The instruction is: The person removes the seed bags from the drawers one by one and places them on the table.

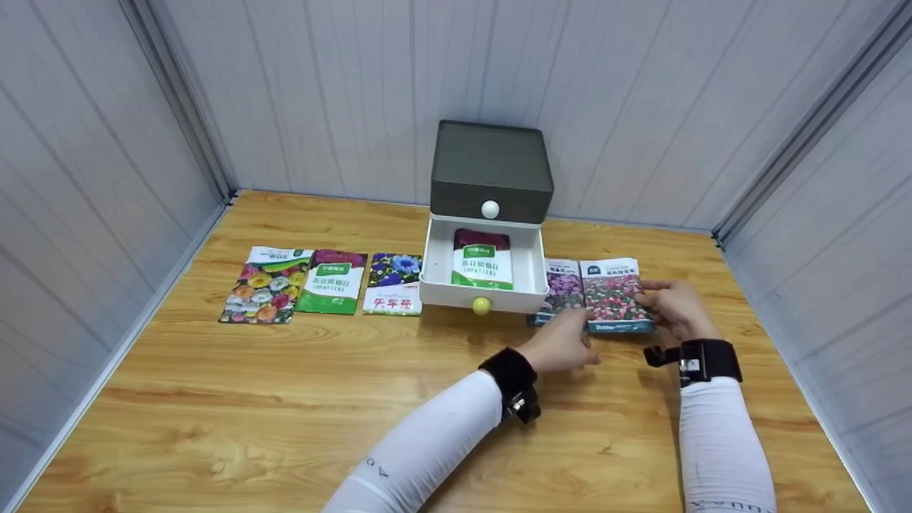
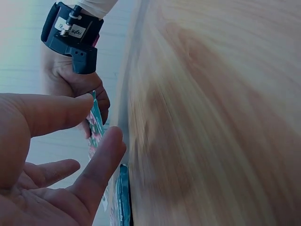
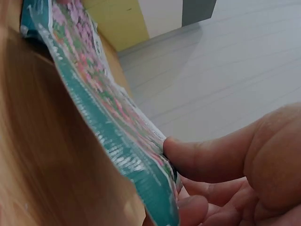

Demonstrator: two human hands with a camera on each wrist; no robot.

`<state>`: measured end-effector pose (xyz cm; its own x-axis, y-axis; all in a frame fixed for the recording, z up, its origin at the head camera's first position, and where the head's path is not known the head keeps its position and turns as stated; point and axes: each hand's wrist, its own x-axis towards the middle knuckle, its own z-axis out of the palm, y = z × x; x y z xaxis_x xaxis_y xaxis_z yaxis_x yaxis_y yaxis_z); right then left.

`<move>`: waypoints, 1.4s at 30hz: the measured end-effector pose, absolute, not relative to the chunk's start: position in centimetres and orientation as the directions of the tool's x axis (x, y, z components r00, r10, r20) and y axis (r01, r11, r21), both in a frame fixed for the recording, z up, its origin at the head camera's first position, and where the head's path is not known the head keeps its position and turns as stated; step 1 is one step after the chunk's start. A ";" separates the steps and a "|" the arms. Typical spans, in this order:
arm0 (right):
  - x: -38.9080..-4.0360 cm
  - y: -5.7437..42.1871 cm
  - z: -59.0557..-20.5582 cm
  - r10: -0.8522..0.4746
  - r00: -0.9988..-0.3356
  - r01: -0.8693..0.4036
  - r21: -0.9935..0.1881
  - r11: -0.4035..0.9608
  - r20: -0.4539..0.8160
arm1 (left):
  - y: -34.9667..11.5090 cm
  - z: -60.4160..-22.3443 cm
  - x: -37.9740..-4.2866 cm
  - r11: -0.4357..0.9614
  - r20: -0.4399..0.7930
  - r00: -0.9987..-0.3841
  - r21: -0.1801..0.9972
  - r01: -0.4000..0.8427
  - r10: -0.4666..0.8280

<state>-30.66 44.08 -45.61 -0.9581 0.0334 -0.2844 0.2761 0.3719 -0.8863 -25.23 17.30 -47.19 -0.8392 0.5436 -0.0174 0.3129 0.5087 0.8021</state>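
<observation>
My right hand (image 1: 677, 310) pinches the right edge of a seed packet with pink flowers (image 1: 614, 293) between thumb and fingers. In the right wrist view that packet's teal lower edge (image 3: 113, 141) is raised off the wooden table on the hand's side. The left hand (image 1: 563, 342) is beside the packet's lower left corner, its thumb and fingers spread apart with nothing held between them. Just left of the pink packet lies a purple-flower seed packet (image 1: 563, 288), partly hidden by the drawer and the left hand.
A small cabinet with a dark top (image 1: 491, 157) stands against the back wall. Its white drawer (image 1: 531, 267) is pulled out, holding an impatiens packet (image 1: 482, 263). Left of it lie a blue-flower packet (image 1: 393, 285), another impatiens packet (image 1: 333, 285) and a multicoloured-flower packet (image 1: 267, 288).
</observation>
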 end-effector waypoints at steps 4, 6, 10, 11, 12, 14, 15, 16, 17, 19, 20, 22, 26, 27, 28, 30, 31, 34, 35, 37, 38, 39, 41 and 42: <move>-30.7 44.2 -45.9 0.053 -0.960 0.270 -0.866 0.421 -0.274 | 17.1 -47.3 -25.2 0.548 -0.015 -0.848 0.769 0.329 0.530; -30.7 44.3 -46.0 0.071 -0.960 0.271 -0.847 0.457 -0.269 | 17.0 -47.3 -25.2 0.567 -0.013 -0.846 0.747 0.346 0.534; -30.8 44.0 -46.0 0.080 -0.964 0.259 -0.827 0.500 -0.254 | 16.8 -47.3 -25.2 0.588 -0.018 -0.848 0.728 0.352 0.529; -30.8 43.9 -46.0 0.081 -0.965 0.254 -0.819 0.514 -0.249 | 16.7 -47.3 -25.2 0.592 -0.020 -0.850 0.725 0.350 0.527; -30.8 43.8 -46.1 0.078 -0.966 0.248 -0.813 0.527 -0.245 | 16.6 -47.3 -25.2 0.597 -0.022 -0.851 0.722 0.349 0.524; -30.8 43.6 -46.1 0.075 -0.970 0.236 -0.803 0.548 -0.233 | 16.5 -47.3 -25.2 0.605 -0.024 -0.853 0.715 0.349 0.521; -30.7 43.6 -46.1 0.074 -0.969 0.237 -0.795 0.558 -0.237 | 16.4 -47.3 -25.1 0.609 -0.025 -0.854 0.711 0.350 0.520; -30.7 43.6 -46.1 0.074 -0.968 0.238 -0.787 0.569 -0.240 | 16.3 -47.2 -25.1 0.614 -0.027 -0.854 0.708 0.350 0.519; -30.6 43.6 -46.2 0.074 -0.967 0.239 -0.781 0.577 -0.242 | 16.3 -47.2 -25.1 0.619 -0.030 -0.855 0.703 0.351 0.518; -30.5 43.6 -46.3 0.074 -0.968 0.236 -0.770 0.592 -0.240 | 16.2 -47.2 -25.0 0.625 -0.031 -0.854 0.694 0.356 0.520; -30.4 43.7 -46.3 0.072 -0.967 0.237 -0.765 0.599 -0.244 | 16.1 -47.3 -25.0 0.628 -0.031 -0.853 0.691 0.359 0.521; -30.4 43.7 -46.4 0.074 -0.968 0.234 -0.758 0.608 -0.239 | 16.0 -47.3 -25.0 0.629 -0.030 -0.849 0.686 0.366 0.527; -30.4 43.7 -46.5 0.075 -0.964 0.249 -0.776 0.580 -0.253 | 15.7 -47.4 -25.1 0.625 -0.018 -0.835 0.672 0.397 0.551; -30.5 43.6 -46.6 0.077 -0.963 0.255 -0.780 0.571 -0.258 | 15.7 -47.4 -25.1 0.625 -0.014 -0.831 0.666 0.408 0.557; -30.5 43.5 -46.6 0.079 -0.961 0.263 -0.787 0.559 -0.264 | 15.6 -47.4 -25.1 0.626 -0.009 -0.827 0.658 0.419 0.562; -30.5 43.5 -46.7 0.084 -0.957 0.277 -0.792 0.544 -0.278 | 15.5 -47.4 -25.1 0.628 -0.001 -0.821 0.644 0.437 0.571; -30.6 43.4 -46.7 0.089 -0.955 0.285 -0.792 0.539 -0.283 | 15.4 -47.4 -25.0 0.629 0.001 -0.817 0.638 0.444 0.576; -30.7 43.3 -46.8 0.107 -0.952 0.297 -0.783 0.547 -0.286 | 15.3 -47.3 -25.0 0.628 0.004 -0.811 0.631 0.456 0.584; -30.7 43.3 -46.8 0.112 -0.951 0.302 -0.783 0.544 -0.290 | 15.2 -47.2 -25.0 0.625 0.006 -0.808 0.630 0.460 0.589; -30.8 43.3 -46.9 0.120 -0.949 0.309 -0.782 0.542 -0.291 | 15.0 -46.9 -24.9 0.617 0.009 -0.802 0.635 0.466 0.597; -30.8 43.3 -46.9 0.123 -0.948 0.312 -0.783 0.538 -0.293 | 14.9 -46.7 -24.9 0.612 0.011 -0.799 0.636 0.469 0.601; -30.9 43.3 -46.9 0.126 -0.947 0.315 -0.785 0.534 -0.295 | 14.8 -46.4 -24.8 0.606 0.013 -0.795 0.641 0.472 0.606; -30.9 43.4 -46.9 0.132 -0.945 0.324 -0.787 0.526 -0.301 | 14.4 -45.9 -24.6 0.581 0.008 -0.784 0.666 0.467 0.621; -31.0 43.4 -46.9 0.133 -0.943 0.328 -0.785 0.526 -0.305 | 14.2 -45.6 -24.6 0.565 0.007 -0.776 0.682 0.465 0.630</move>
